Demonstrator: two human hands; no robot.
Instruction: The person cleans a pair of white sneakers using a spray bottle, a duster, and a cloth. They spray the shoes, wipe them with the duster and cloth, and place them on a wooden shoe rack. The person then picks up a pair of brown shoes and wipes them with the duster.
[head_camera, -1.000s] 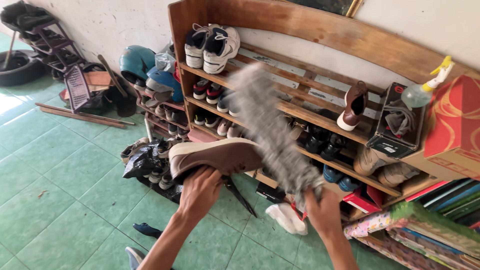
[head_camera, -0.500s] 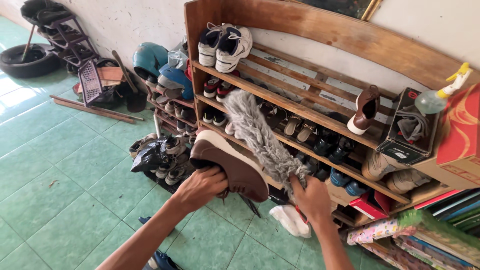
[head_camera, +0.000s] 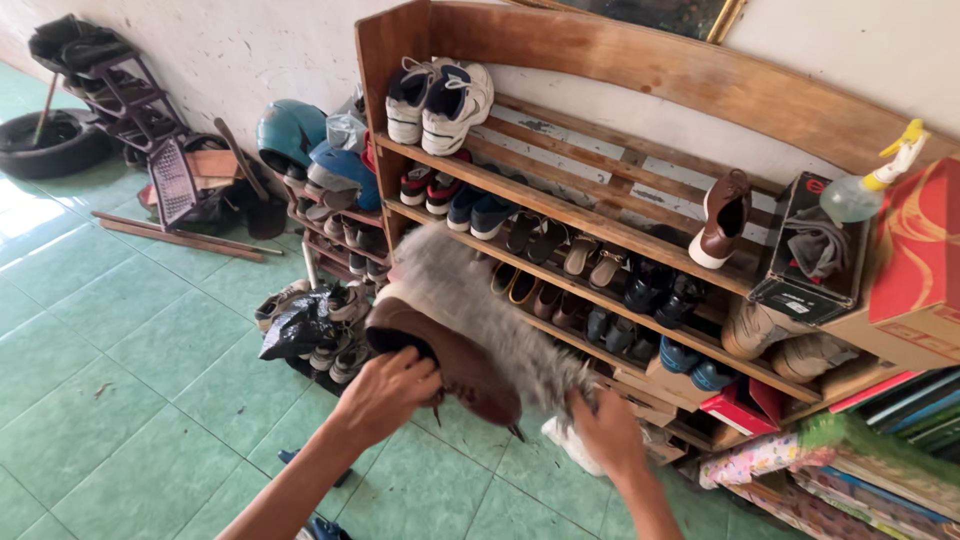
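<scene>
1. The brown shoe (head_camera: 455, 362), at lower centre of the frame, has tipped toe-down since a moment ago.
2. The left hand (head_camera: 388, 392) grips its heel, fingers curled tight.
3. The grey duster (head_camera: 480, 305) has swung down from upright and now lies across the shoe; the right hand (head_camera: 603, 432) is closed round its handle.
4. Behind stands the wooden shoe rack (head_camera: 640, 75).

One view only, from a camera worn on the person's head. It looks down and forward over both forearms, which enter from the bottom edge. The left hand (head_camera: 385, 395) and right hand (head_camera: 603, 435) sit close, low in the frame. Beyond them, near, stands the wooden shoe rack (head_camera: 600, 215), seen slantwise; green floor tiles (head_camera: 120, 350) fill the left.
</scene>
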